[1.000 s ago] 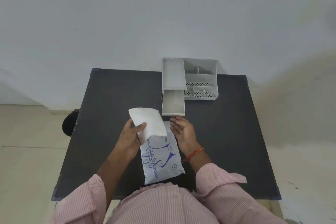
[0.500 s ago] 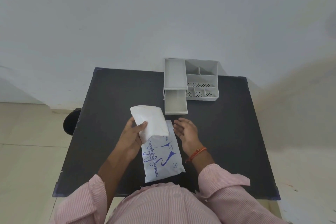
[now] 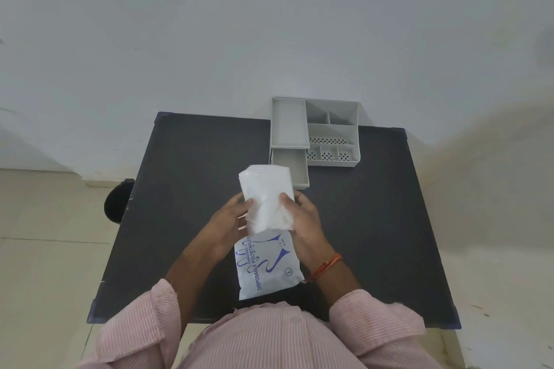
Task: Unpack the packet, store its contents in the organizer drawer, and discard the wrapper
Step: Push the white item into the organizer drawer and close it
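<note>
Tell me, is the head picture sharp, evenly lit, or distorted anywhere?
Head view: soft, even light, no glare; the wrapper print reads clearly, so focus is fair; the white stack looks washed out, folds faint; the table narrows toward its far edge, a wide-angle effect.

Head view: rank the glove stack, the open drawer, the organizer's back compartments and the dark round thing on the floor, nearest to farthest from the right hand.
1. The glove stack: held in the right hand.
2. The open drawer: just ahead of that hand.
3. The back compartments: at the table's far edge.
4. The dark round thing: on the floor, far left.
</note>
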